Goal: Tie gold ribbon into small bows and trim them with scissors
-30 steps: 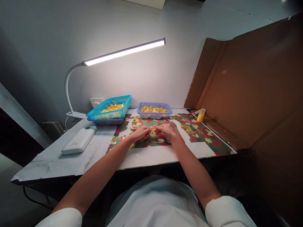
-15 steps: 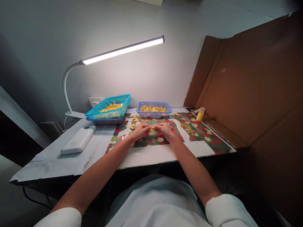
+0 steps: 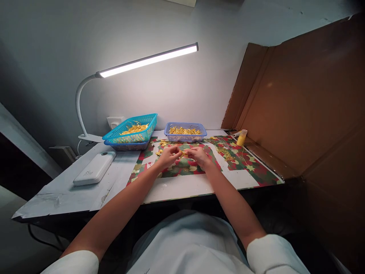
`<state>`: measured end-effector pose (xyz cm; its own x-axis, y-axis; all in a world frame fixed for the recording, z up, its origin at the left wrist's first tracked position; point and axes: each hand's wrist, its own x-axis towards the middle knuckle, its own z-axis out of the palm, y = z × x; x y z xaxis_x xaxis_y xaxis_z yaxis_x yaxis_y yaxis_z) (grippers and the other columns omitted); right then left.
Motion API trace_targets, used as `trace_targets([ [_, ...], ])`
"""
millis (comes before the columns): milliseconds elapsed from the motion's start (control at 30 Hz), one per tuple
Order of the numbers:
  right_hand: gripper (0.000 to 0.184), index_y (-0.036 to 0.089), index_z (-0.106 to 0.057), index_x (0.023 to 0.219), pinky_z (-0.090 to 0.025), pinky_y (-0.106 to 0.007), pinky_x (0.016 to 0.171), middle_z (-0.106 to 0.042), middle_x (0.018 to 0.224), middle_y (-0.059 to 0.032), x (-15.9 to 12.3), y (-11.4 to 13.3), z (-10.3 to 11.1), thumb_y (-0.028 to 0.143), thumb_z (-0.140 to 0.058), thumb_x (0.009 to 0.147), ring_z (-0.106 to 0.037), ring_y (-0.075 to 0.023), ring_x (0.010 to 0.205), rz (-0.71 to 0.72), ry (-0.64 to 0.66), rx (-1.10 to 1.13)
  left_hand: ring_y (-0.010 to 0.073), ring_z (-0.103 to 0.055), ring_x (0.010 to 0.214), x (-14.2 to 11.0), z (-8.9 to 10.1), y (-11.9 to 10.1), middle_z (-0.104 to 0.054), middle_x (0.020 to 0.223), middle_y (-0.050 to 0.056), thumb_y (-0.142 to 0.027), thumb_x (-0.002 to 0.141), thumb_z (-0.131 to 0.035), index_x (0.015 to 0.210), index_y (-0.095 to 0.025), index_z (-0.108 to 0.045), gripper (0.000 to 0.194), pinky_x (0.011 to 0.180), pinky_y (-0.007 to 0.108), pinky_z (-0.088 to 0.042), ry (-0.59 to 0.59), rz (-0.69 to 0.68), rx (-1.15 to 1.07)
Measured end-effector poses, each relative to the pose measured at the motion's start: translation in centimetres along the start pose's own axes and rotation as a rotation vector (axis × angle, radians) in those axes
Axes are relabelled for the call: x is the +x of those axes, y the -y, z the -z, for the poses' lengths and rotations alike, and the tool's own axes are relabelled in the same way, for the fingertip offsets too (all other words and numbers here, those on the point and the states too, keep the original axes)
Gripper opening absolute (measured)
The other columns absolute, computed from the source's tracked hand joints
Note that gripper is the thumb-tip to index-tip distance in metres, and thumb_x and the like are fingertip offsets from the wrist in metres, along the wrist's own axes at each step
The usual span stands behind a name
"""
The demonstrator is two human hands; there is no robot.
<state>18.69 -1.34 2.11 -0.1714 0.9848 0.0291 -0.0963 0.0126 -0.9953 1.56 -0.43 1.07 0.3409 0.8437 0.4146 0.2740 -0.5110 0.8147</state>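
Both hands meet over the patterned red and green sheet (image 3: 185,168). Between their fingertips is a small gold-coloured piece (image 3: 183,153), too small to make out in detail. My left hand (image 3: 169,156) pinches it from the left, fingers closed. My right hand (image 3: 199,155) grips it from the right with thumb and fingers together. More small gold pieces (image 3: 168,143) lie on the sheet just behind the hands. A loose bunch of thin gold strands (image 3: 226,154) rests to the right of my right hand.
A purple basket (image 3: 186,139) holding gold pieces stands at the back. To its left, a turquoise basket (image 3: 152,129) of gold pieces sits on a blue one (image 3: 128,146). A white power bank (image 3: 95,168), a lit lamp (image 3: 148,61), a yellow bottle (image 3: 242,138) and a cardboard panel (image 3: 299,95) surround them.
My left hand's fingers have shifted slightly upward around the gold piece. My right hand has hardly moved, and the baskets stay where they were.
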Motion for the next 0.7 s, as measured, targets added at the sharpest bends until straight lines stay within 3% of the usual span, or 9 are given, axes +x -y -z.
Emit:
trace_targets([
  [100,0.014,0.019,-0.061,0.048,-0.049,-0.026,0.073,-0.059,0.057,0.0017,0.0,0.1,0.0,0.025,-0.067,0.059,-0.057,-0.0124,0.065,0.012,-0.015,-0.015,0.0113,-0.056,0.059,-0.1,-0.2,0.0,-0.057,0.062,-0.001,-0.042,0.074,-0.061,0.067,-0.018,-0.047,0.029,0.056,0.023,-0.047,0.036,0.075,-0.122],
  [333,0.016,0.018,-0.059,0.05,-0.043,-0.024,0.061,-0.059,0.059,0.0009,0.0,-0.3,-0.1,0.03,-0.064,0.059,-0.053,-0.012,0.062,0.069,-0.045,-0.134,0.0089,-0.055,0.055,0.0,-0.5,0.2,-0.058,0.061,-0.003,-0.043,0.067,-0.071,0.067,-0.018,-0.048,0.035,0.052,0.02,-0.047,-0.006,0.181,-0.232],
  [467,0.018,0.017,-0.059,0.049,-0.039,-0.023,0.056,-0.06,0.062,0.0003,0.2,-0.6,-0.2,0.032,-0.066,0.056,-0.049,-0.0107,0.059,0.144,-0.078,-0.176,0.0087,-0.057,0.055,0.0,-0.6,0.1,-0.06,0.063,-0.003,-0.04,0.061,-0.077,0.073,-0.016,-0.052,0.036,0.054,0.021,-0.049,-0.057,0.208,-0.347],
  [700,0.016,0.017,-0.059,0.048,-0.04,-0.025,0.059,-0.064,0.067,-0.0017,0.7,-1.0,-0.4,0.029,-0.065,0.056,-0.053,-0.0133,0.063,0.186,-0.151,-0.256,0.0117,-0.061,0.061,-0.2,-0.6,-0.3,-0.065,0.068,-0.001,-0.037,0.054,-0.082,0.084,-0.014,-0.062,0.043,0.058,0.024,-0.051,-0.063,0.259,-0.342],
])
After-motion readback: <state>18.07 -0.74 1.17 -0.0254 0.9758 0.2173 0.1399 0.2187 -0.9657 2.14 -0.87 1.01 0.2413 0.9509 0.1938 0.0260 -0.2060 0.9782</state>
